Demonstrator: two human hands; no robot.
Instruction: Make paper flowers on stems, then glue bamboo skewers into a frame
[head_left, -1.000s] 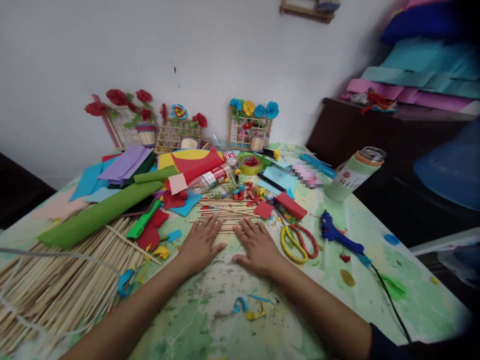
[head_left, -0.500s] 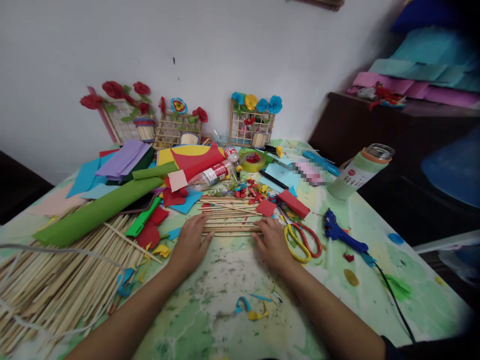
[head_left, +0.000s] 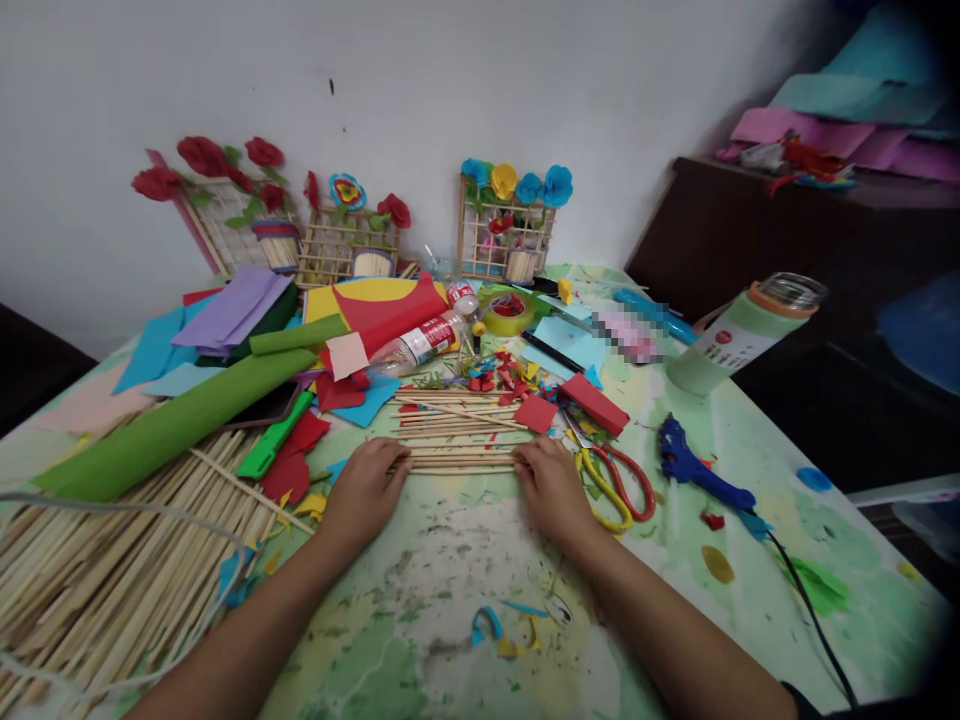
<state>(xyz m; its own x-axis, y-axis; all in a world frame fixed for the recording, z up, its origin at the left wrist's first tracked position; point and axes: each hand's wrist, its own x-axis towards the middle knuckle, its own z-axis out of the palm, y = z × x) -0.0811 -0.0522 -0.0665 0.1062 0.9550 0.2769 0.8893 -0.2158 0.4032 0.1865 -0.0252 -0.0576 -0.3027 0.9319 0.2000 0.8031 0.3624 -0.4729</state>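
Note:
Several thin bamboo sticks [head_left: 461, 461] lie side by side across the middle of the table. My left hand [head_left: 369, 487] is closed on their left ends, thumb toward me and fingers curled over the far side. At the right ends, my right hand [head_left: 551, 487] pinches the same sticks in the same way. Just beyond them lie more loose sticks [head_left: 450, 420], one slanting across the others. Scissors [head_left: 619, 487] with one yellow and one red handle rest beside my right hand. The fingertips are partly hidden behind the hands.
A large pile of sticks [head_left: 135, 560] with a pale cable over it fills the left. A blue glue gun [head_left: 701, 465] and a green bottle [head_left: 739, 335] stand to the right. Behind are a plastic bottle [head_left: 420, 342], tape [head_left: 506, 312], coloured paper [head_left: 232, 310] and flower-decorated stick frames [head_left: 349, 250].
My fingers have drawn in around the ends of the front sticks, which now lie closer together, a little apart from those behind. The view has shifted slightly.

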